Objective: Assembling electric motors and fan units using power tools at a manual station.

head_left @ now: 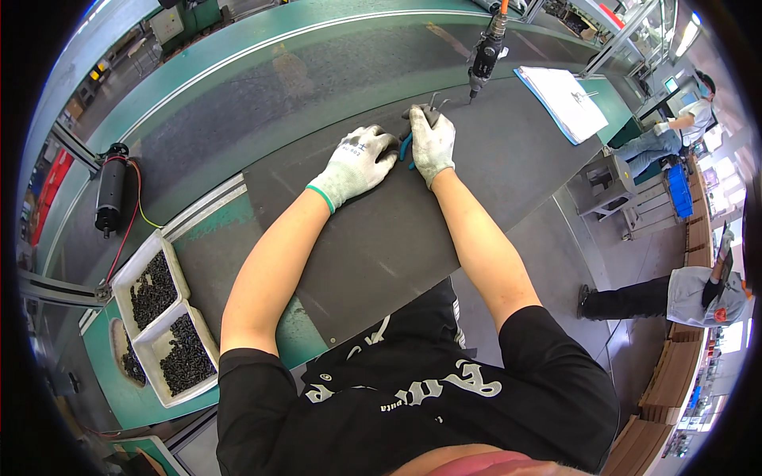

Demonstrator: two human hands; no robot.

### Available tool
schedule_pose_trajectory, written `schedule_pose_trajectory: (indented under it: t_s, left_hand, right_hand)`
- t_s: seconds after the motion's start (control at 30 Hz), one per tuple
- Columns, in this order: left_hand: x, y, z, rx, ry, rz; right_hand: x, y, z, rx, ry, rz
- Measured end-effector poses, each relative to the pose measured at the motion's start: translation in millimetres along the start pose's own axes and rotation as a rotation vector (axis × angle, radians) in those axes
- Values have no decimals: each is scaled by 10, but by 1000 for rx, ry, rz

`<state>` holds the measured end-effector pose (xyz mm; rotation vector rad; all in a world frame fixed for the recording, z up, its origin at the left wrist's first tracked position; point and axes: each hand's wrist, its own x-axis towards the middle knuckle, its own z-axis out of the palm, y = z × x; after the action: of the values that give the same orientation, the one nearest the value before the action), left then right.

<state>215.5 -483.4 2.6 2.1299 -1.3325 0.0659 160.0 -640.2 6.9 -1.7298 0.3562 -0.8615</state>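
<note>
Both my hands wear white knit gloves with dark grey palms and fingertips, and both rest over a dark grey mat (357, 262). My left hand (357, 165) has its fingers curled in; what they hold, if anything, is hidden. Close beside it, my right hand (432, 144) is closed round a tool with blue grips (406, 147). Most of that tool is covered by the glove, so its kind does not show. Thin bent metal pieces (436, 101) stick out beyond the right fingertips; I cannot tell whether they belong to the tool.
A black power screwdriver (486, 57) hangs past my right hand, near a clipboard with white paper (563, 105). White trays (181, 308) of small black parts stand at left, with a black cylindrical motor (112, 190) beyond. Two people (675, 131) are off to the right.
</note>
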Motion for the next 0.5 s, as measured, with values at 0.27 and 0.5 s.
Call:
schedule_pose_trajectory:
  t_s: [0.27,0.5]
  left_hand:
    - [-24,-18,3,-8,41,11]
    - [-17,-31,0,-32,42,25]
  right_hand:
    - [12,88,6,-53,-11,6]
    - [29,186,-6,-14,-36,38]
